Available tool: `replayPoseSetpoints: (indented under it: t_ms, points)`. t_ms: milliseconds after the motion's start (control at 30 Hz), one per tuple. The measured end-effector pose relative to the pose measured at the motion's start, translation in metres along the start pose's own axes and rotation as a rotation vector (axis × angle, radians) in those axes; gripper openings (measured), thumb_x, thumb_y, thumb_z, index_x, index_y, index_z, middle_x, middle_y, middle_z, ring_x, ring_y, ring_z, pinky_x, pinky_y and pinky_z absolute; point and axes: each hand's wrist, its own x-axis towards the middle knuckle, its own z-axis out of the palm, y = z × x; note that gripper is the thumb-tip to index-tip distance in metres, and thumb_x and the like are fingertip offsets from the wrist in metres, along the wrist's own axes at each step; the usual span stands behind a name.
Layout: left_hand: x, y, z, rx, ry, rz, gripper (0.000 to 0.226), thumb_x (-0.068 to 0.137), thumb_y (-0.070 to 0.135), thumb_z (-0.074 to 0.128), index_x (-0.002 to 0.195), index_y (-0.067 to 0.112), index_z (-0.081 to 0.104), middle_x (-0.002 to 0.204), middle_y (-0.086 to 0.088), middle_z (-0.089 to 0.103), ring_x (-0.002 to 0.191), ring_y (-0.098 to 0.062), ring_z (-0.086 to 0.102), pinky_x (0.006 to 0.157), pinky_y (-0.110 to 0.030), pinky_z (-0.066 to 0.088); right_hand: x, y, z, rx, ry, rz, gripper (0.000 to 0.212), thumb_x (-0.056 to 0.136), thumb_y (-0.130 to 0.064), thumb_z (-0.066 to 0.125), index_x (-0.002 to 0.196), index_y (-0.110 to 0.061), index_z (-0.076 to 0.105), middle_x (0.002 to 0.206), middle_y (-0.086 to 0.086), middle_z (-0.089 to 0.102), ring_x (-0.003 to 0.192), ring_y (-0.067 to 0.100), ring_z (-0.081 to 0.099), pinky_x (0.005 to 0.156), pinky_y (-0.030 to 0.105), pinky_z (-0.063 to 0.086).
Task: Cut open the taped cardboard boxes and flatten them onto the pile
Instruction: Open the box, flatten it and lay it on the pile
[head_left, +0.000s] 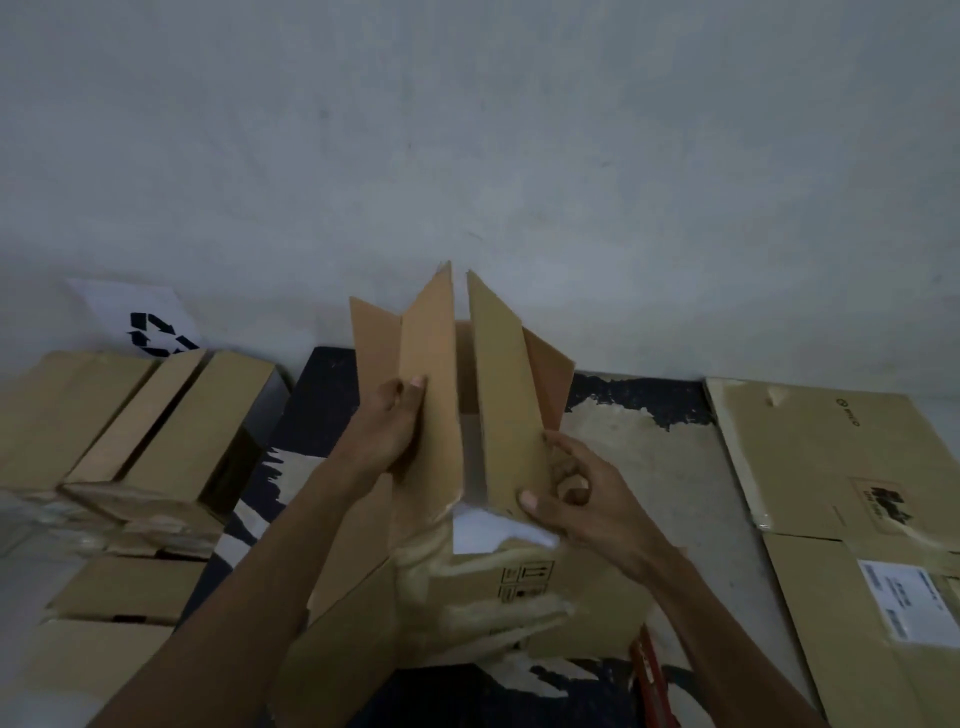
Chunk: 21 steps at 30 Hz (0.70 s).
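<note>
Cardboard box (467, 519) sits centre, near me, flaps up. Left hand (387, 431) pinches the left flap (431, 374); right hand (576, 493) grips the right flap (506, 395). Flat pile (831, 467) lies right. Risk, I judge: uneven pulling could tear a flap instead of collapsing the box.

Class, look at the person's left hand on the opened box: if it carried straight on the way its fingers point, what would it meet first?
The left hand points up and away along the box's left flap, which it already grips. Going on, it would probably slide along that flap toward the wall; depth is unclear.
</note>
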Motion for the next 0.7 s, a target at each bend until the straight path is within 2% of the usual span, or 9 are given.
replayPoseSetpoints:
  t_ms: [67, 133, 167, 233, 300, 367, 433, 533, 700]
  points:
    - [-0.014, -0.001, -0.008, -0.123, -0.137, -0.068, 0.096, 0.077, 0.09, 0.034, 0.14, 0.02, 0.05, 0.126, -0.009, 0.062, 0.112, -0.029, 0.061, 0.097, -0.052, 0.051, 0.0, 0.001, -0.003, -0.048, -0.109, -0.023, 0.111, 0.054, -0.037, 0.096, 0.143, -0.043, 0.03, 0.119, -0.009, 0.056, 0.096, -0.003, 0.063, 0.074, 0.016, 0.052]
    - [-0.023, -0.004, -0.015, -0.255, -0.262, -0.074, 0.122, 0.054, 0.099, 0.05, 0.146, 0.02, 0.042, 0.132, -0.01, 0.059, 0.12, -0.03, 0.058, 0.101, -0.056, 0.048, 0.0, 0.005, -0.002, -0.17, -0.144, -0.058, 0.129, 0.049, -0.038, 0.099, 0.152, -0.038, 0.022, 0.138, -0.012, 0.051, 0.116, -0.001, 0.058, 0.09, 0.024, 0.053]
    - [-0.028, -0.003, -0.017, -0.278, -0.311, -0.046, 0.129, 0.047, 0.094, 0.064, 0.151, 0.024, 0.035, 0.137, -0.006, 0.055, 0.125, -0.029, 0.055, 0.104, -0.056, 0.046, -0.001, 0.01, 0.0, -0.186, -0.098, -0.069, 0.119, 0.053, -0.044, 0.096, 0.151, -0.036, 0.028, 0.138, -0.013, 0.053, 0.118, 0.0, 0.057, 0.09, 0.024, 0.053]
    - [-0.037, 0.0, -0.017, -0.252, -0.362, 0.008, 0.139, 0.039, 0.075, 0.085, 0.155, 0.035, 0.02, 0.144, 0.004, 0.048, 0.13, -0.023, 0.05, 0.108, -0.053, 0.043, -0.003, 0.01, 0.007, -0.07, 0.095, -0.072, 0.073, 0.072, -0.051, 0.081, 0.135, -0.025, 0.054, 0.118, -0.008, 0.067, 0.099, 0.001, 0.065, 0.079, 0.025, 0.056]
    - [-0.04, 0.005, -0.018, -0.221, -0.296, 0.046, 0.12, 0.049, 0.054, 0.09, 0.151, 0.032, 0.032, 0.137, 0.004, 0.056, 0.123, -0.022, 0.057, 0.103, -0.051, 0.048, 0.0, 0.012, 0.015, 0.055, 0.406, 0.008, 0.059, 0.084, -0.046, 0.07, 0.132, -0.013, 0.056, 0.115, -0.006, 0.064, 0.093, 0.005, 0.06, 0.079, 0.018, 0.052]
    - [-0.037, 0.012, -0.025, -0.221, -0.116, 0.102, 0.065, 0.075, 0.024, 0.077, 0.136, 0.02, 0.055, 0.114, 0.003, 0.071, 0.103, -0.018, 0.068, 0.087, -0.041, 0.058, 0.009, 0.015, 0.017, 0.044, 0.656, 0.023, 0.066, 0.085, -0.032, 0.075, 0.139, -0.008, 0.048, 0.124, -0.005, 0.056, 0.098, 0.006, 0.055, 0.073, 0.002, 0.044]
    - [-0.028, 0.012, -0.038, -0.022, 0.16, 0.144, 0.025, 0.086, 0.002, 0.062, 0.109, 0.011, 0.068, 0.092, -0.002, 0.073, 0.079, -0.016, 0.069, 0.064, -0.027, 0.054, 0.019, 0.016, 0.016, -0.014, 0.864, -0.056, 0.07, 0.078, -0.017, 0.083, 0.138, -0.011, 0.048, 0.123, -0.008, 0.053, 0.103, 0.005, 0.052, 0.076, -0.003, 0.038]
    - [-0.004, -0.01, -0.056, 0.233, 0.288, 0.102, 0.014, 0.09, -0.001, 0.058, 0.096, 0.01, 0.064, 0.086, -0.014, 0.066, 0.077, -0.029, 0.06, 0.059, -0.027, 0.044, 0.029, 0.019, 0.01, 0.039, 1.045, -0.126, 0.077, 0.072, -0.014, 0.086, 0.137, -0.02, 0.044, 0.119, -0.008, 0.054, 0.099, 0.002, 0.055, 0.074, 0.003, 0.046]
    - [0.043, -0.062, -0.049, 0.295, 0.324, 0.027, 0.03, 0.095, 0.005, 0.06, 0.124, 0.0, 0.061, 0.11, -0.014, 0.066, 0.1, -0.034, 0.065, 0.085, -0.045, 0.055, 0.06, 0.045, 0.003, -0.116, 0.976, -0.049, 0.062, 0.083, -0.018, 0.078, 0.137, -0.013, 0.048, 0.125, -0.003, 0.056, 0.103, 0.003, 0.049, 0.073, -0.004, 0.036]
